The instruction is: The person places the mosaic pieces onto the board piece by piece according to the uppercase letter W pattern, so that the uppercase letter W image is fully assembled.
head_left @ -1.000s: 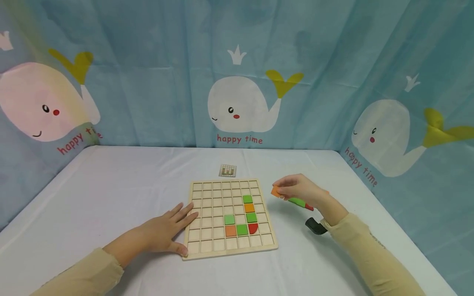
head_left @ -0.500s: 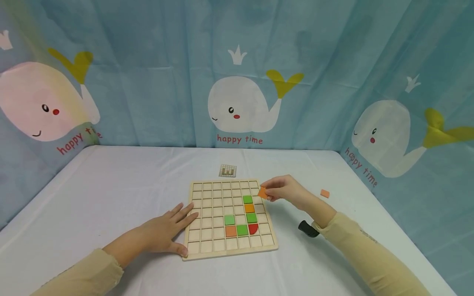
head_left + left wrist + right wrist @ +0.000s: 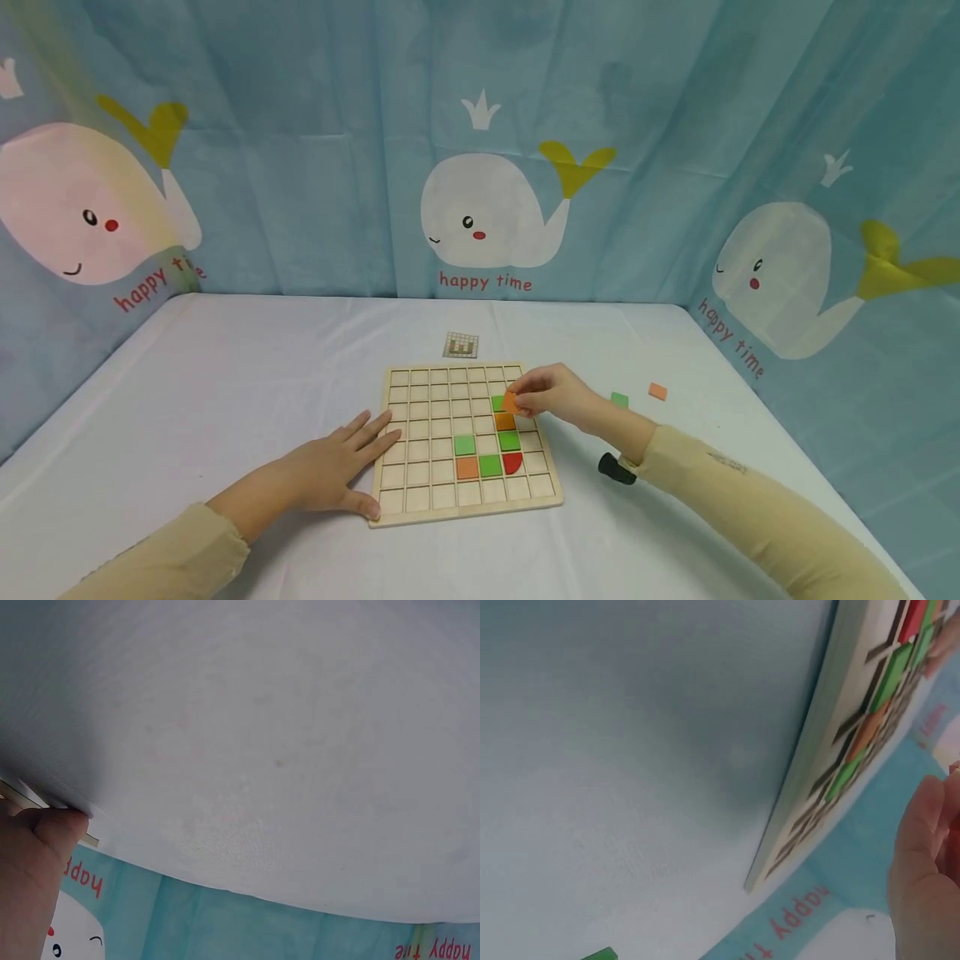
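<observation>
A wooden grid board [image 3: 420, 517] lies on the white table. On its left edge rests my left hand [image 3: 330, 468], fingers spread over the rim; the left wrist view shows part of that hand [image 3: 37, 862]. My right hand [image 3: 558, 396] pinches an orange square tile [image 3: 510, 402] over the board's right side, where it partly covers a green tile [image 3: 497, 403]. Below sit an orange tile [image 3: 506, 422], a green tile [image 3: 508, 441] and a red rounded piece [image 3: 513, 463]. Further left are another green tile [image 3: 490, 466], a salmon tile [image 3: 467, 468] and a pale green tile [image 3: 464, 446].
Behind the board lies a small pattern card [image 3: 461, 345]. To the right are a loose orange tile [image 3: 657, 391] and a green one [image 3: 619, 399], partly behind the right forearm. A black object [image 3: 617, 468] shows at the right sleeve. A whale-print curtain [image 3: 322, 208] surrounds the table.
My right hand has carried the orange tile leftward from beside the board to over its right columns. Loose tiles at the right are uncovered. The left hand stays in place.
</observation>
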The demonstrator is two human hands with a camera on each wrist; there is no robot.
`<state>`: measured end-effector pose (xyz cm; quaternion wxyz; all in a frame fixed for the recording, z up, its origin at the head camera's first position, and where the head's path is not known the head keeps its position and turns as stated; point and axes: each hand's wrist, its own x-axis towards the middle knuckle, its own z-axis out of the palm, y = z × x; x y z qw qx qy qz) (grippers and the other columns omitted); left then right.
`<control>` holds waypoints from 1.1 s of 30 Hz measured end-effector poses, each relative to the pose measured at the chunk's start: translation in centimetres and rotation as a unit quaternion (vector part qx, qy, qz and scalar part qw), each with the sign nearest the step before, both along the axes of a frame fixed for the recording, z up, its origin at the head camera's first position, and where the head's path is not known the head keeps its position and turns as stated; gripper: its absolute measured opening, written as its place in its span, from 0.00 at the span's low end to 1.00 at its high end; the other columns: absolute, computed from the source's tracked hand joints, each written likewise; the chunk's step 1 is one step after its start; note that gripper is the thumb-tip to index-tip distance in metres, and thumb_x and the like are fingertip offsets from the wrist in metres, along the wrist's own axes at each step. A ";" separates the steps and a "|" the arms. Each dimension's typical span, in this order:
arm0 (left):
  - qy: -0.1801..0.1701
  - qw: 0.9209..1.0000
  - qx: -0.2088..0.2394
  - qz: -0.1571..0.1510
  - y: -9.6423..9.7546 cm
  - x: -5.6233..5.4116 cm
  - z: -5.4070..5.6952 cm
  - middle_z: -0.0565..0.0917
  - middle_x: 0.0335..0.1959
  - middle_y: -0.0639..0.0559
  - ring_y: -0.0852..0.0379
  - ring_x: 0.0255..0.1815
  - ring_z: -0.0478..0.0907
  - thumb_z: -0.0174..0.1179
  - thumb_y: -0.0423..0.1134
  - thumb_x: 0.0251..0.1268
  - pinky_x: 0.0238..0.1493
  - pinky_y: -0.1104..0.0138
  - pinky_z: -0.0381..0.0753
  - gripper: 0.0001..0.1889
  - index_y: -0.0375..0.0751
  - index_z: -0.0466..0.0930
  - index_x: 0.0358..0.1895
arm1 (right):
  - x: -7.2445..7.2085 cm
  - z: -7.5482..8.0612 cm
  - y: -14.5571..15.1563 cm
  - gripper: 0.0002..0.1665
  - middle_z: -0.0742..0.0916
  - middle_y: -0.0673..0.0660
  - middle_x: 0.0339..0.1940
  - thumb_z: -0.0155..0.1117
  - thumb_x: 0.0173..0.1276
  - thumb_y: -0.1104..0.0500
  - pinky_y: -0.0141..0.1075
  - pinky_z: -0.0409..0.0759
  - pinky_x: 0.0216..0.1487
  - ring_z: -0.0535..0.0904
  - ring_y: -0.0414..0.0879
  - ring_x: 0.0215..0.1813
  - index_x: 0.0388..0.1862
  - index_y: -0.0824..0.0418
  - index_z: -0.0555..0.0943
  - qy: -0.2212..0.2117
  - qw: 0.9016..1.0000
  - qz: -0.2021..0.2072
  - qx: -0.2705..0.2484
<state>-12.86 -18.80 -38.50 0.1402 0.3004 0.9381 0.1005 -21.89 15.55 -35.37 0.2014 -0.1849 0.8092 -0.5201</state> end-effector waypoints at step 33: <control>-0.007 1.000 0.000 0.005 0.0 0.1 0.1 0.46 0.78 0.39 0.30 0.75 0.46 0.55 0.74 0.50 0.57 0.37 0.68 0.56 0.40 0.52 0.76 | -0.9 -2.2 -5.2 0.07 0.88 0.54 0.37 0.68 0.64 0.68 0.33 0.80 0.45 0.80 0.40 0.41 0.40 0.68 0.86 0.028 0.998 0.019 0.055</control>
